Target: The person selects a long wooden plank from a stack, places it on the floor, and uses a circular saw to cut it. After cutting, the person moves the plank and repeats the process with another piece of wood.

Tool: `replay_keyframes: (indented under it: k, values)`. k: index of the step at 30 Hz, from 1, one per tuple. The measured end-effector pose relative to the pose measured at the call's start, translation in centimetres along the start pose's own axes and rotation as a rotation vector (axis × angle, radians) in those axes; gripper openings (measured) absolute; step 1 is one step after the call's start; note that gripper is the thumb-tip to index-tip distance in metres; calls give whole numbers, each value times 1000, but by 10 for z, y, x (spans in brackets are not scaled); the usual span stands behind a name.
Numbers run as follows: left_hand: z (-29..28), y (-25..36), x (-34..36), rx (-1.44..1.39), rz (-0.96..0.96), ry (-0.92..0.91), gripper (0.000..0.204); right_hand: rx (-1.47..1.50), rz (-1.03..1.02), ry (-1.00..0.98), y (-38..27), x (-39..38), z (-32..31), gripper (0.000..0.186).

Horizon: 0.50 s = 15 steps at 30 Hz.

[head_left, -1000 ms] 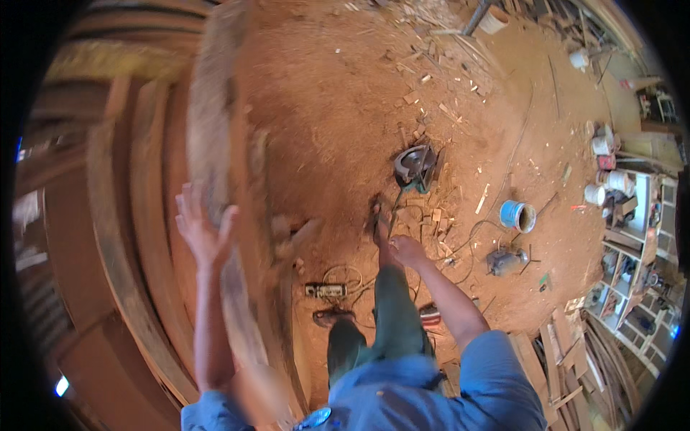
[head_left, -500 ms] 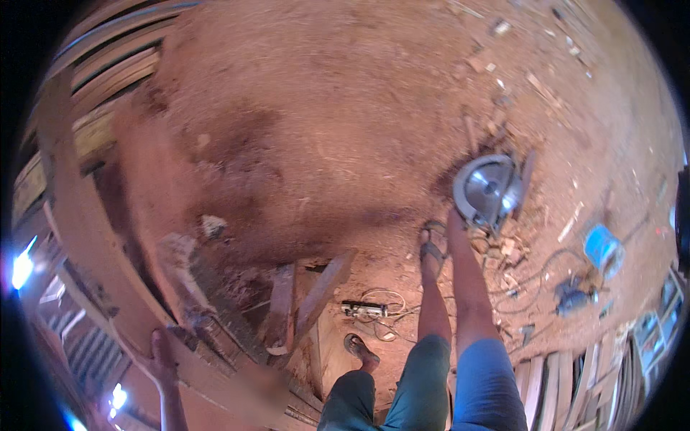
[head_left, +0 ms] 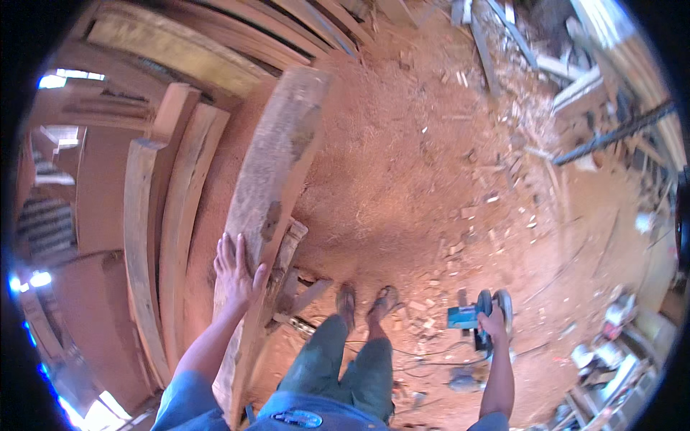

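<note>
A thick, rough timber beam (head_left: 269,165) runs lengthwise on my left, resting on a wooden trestle (head_left: 310,296). My left hand (head_left: 238,279) lies on its top face, fingers apart and pressed flat against the wood. Out to the right, my right hand (head_left: 493,323) is wrapped round the handle of a teal circular saw (head_left: 461,317), held off the ground beside my leg. The saw's round blade and guard show at its right side. Whether a finger sits on the trigger cannot be made out.
More beams (head_left: 188,215) stand to the left of mine, with stacked planks (head_left: 172,54) at the far left. Wood offcuts (head_left: 431,305) and chips litter the reddish dirt floor. A cable (head_left: 431,353) trails near my feet. Scrap boards (head_left: 575,86) pile up at the far right.
My right hand has lifted the circular saw from the ground. My left hand has gone from gripping a board's edge to lying flat on the beam. My view has swung round.
</note>
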State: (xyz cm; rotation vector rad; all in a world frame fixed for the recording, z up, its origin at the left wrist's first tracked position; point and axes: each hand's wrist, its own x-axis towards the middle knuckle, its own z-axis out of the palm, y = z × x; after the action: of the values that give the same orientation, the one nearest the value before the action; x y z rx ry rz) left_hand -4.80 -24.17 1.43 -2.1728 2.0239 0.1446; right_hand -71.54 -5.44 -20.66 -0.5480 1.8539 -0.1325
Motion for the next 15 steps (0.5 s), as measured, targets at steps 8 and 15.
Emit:
replay_keyframes:
  k: [8, 15]
  values:
    - [-3, 2, 11, -63, -18, 10, 90, 500, -70, 94, -235, -249, -103, 21]
    - [-9, 1, 9, -103, -105, -177, 96, 281, -362, 78, -452, -294, -128, 32]
